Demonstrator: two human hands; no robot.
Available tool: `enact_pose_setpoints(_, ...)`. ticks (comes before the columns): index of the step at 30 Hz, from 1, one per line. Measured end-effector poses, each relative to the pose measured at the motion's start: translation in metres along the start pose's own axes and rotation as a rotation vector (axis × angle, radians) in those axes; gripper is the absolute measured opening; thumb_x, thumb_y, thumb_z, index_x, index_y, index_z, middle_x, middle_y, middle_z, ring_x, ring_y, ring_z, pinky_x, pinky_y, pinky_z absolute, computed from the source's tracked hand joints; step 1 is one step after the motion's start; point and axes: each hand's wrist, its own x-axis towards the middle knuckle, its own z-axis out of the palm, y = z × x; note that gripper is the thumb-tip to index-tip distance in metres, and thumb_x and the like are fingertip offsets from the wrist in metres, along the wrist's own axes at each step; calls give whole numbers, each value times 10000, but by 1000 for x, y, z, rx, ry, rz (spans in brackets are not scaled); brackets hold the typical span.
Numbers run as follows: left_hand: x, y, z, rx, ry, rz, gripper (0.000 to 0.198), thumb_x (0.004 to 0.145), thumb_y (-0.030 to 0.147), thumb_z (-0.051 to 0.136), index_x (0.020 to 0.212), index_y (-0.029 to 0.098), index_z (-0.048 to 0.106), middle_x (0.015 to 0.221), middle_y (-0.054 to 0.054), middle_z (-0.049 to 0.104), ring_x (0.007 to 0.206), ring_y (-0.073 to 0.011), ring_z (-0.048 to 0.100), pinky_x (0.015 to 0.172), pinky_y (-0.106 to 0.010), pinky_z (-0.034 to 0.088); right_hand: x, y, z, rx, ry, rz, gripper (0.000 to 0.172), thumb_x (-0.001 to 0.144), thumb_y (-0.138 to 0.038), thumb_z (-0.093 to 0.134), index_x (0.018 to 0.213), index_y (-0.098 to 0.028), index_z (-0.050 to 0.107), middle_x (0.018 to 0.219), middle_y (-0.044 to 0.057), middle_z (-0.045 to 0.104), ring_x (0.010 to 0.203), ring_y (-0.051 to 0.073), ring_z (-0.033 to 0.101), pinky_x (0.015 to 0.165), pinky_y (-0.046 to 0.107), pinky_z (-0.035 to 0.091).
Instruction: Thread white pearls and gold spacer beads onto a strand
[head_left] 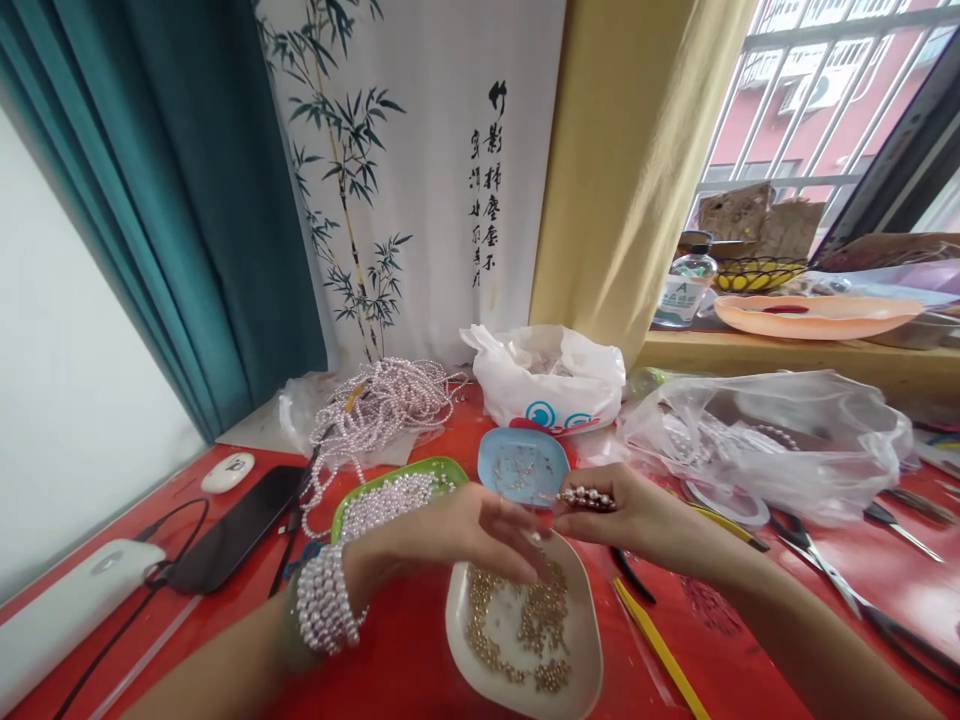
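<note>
My left hand (480,535) hovers over the near end of a white tray (459,640) that holds small gold beads (544,615). Its fingers are stretched out, slightly bent and a little blurred; I see nothing held in them. Strands of pearl beads (326,600) wrap the left wrist. To the right, my right hand (600,505) is closed in a pinch on a short cluster of pearl beads (589,497). The two hands' fingertips are close together. Just behind them sits a blue tray (491,450) with small thin metal pieces. A green tray (450,468) of pearl beads lies beyond my left forearm.
Pearl strands (390,400) are heaped at the back left, beside a white plastic bag (517,400). A clear plastic bag (832,430) lies right. Scissors (832,575) and a yellow-handled tool (660,650) lie near my right forearm. A phone (240,535) and white power bank (75,610) lie left.
</note>
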Motion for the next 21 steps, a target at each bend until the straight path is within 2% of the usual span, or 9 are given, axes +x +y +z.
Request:
enact_pose_setpoints(2,2,-8,5,29,-75,-34,276,650,189,664,923,149,665,862,-68,693,837,-205,632,787,-342,454,0,1,6,-70,-10,6,208,725,-230,543,542,-177,460,524,-63,347,497,77,305,448,215,239)
enact_pose_setpoints(4,5,-15,10,16,-77,-32,180,679,165,605,838,154,689,807,-54,695,745,-181,647,730,-315,470,1,2,9,-108,-1,15,214,725,-218,542,532,-175,461,518,-64,345,497,77,305,446,213,243)
enact_pose_setpoints(6,7,-17,14,8,-32,-26,172,696,148,556,795,152,696,769,-50,696,680,-164,648,687,-296,475,2,2,10,-102,15,12,193,733,-227,544,552,-173,504,521,-58,383,500,81,326,448,214,259)
enact_pose_setpoints(9,8,-17,16,14,62,-17,164,718,197,556,768,138,701,776,-65,701,697,-164,646,683,-286,474,3,0,7,-55,87,-5,213,750,-282,548,565,-178,532,518,-51,413,493,87,345,445,219,277)
enact_pose_setpoints(13,12,-20,18,-40,197,-9,228,696,309,626,807,123,701,813,-98,704,699,-169,642,678,-290,469,-3,-11,0,-4,339,-71,267,812,-377,471,635,-195,556,589,-22,483,517,101,393,470,237,314)
enact_pose_setpoints(15,14,-24,20,-68,269,-19,237,675,327,649,780,121,702,782,-99,705,661,-161,637,648,-280,464,-8,-17,-4,-17,420,-93,274,833,-402,432,698,-210,573,640,-5,518,540,116,416,474,248,318)
enact_pose_setpoints(21,18,-33,23,-108,341,24,211,629,314,689,701,117,711,691,-85,697,635,-155,614,669,-280,459,-22,-28,-8,-163,454,-258,273,836,-401,447,668,-242,592,735,31,540,758,190,506,660,325,403)
